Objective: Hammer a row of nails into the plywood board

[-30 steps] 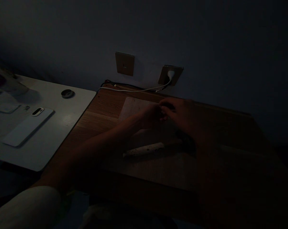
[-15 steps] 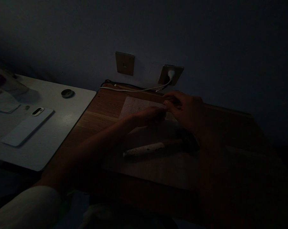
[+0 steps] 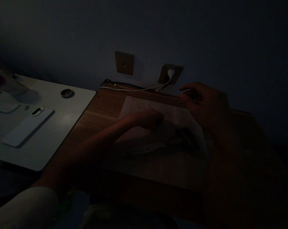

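The scene is very dim. A thin pale sheet (image 3: 134, 106) lies on the wooden table (image 3: 98, 108). My left hand (image 3: 147, 118) rests on the sheet with its fingers curled down against it. My right hand (image 3: 203, 103) is raised at the sheet's far right edge, thumb and fingers pinched on it. A hammer with a pale handle (image 3: 144, 149) and a dark head (image 3: 188, 141) lies just in front of both hands, dimmed as if under the sheet.
A white table (image 3: 62, 121) adjoins on the left, bearing a white phone (image 3: 26, 126) and a small round dark object (image 3: 67, 93). On the wall are a switch plate (image 3: 124, 63) and an outlet with a white plug (image 3: 170, 73); its cable (image 3: 134, 90) runs along the table's back edge.
My right hand has moved right and up, away from the left hand, drawing the sheet's edge with it. The hammer handle now looks dimmer. My left hand has stayed nearly in place.
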A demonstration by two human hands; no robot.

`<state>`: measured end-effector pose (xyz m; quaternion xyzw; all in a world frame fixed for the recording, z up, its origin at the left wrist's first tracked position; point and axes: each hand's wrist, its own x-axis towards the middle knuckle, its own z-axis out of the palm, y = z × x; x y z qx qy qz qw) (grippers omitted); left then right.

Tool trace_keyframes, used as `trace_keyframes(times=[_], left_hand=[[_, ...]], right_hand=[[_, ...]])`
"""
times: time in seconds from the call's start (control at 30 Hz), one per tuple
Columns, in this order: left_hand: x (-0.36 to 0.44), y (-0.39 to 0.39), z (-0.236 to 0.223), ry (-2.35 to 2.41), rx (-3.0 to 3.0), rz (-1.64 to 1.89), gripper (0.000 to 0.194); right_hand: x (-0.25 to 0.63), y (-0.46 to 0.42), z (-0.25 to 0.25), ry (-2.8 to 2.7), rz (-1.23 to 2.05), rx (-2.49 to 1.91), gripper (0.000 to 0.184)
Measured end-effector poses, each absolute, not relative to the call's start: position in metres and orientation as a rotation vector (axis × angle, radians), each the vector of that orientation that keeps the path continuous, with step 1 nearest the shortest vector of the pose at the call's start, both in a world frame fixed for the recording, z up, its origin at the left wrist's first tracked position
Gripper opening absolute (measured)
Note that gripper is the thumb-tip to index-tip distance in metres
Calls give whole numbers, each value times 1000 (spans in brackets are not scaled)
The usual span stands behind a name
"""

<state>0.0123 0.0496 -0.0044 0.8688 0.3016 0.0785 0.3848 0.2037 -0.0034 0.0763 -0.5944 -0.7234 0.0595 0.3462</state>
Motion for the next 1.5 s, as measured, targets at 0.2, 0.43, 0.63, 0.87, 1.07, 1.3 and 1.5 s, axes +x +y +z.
trace_keyframes(times=[0.2,0.43,0.63,0.87,1.07,1.3,1.5], left_hand=[[14,48,-6,692,2259,209,25],[17,47,-5,642,2254,385,25],[19,47,-7,580,2281,391,24],[19,48,-8,614,2235,415,24],[19,47,-10,583,2277,398,26],[17,46,-6,565,2267,387,23],[16,46,-2,560,2246,371,25]], right_hand=[[205,-4,73,-1897,164,-1568,22],[201,-4,73,-1911,179,-1580,23],[200,-3,74,-1923,174,-1601,24],[203,-2,68,-1973,130,-1574,22],[205,-1,68,-1997,121,-1561,21],[204,-1,69,-1981,126,-1592,21],[207,2,67,-2021,146,-1581,23]])
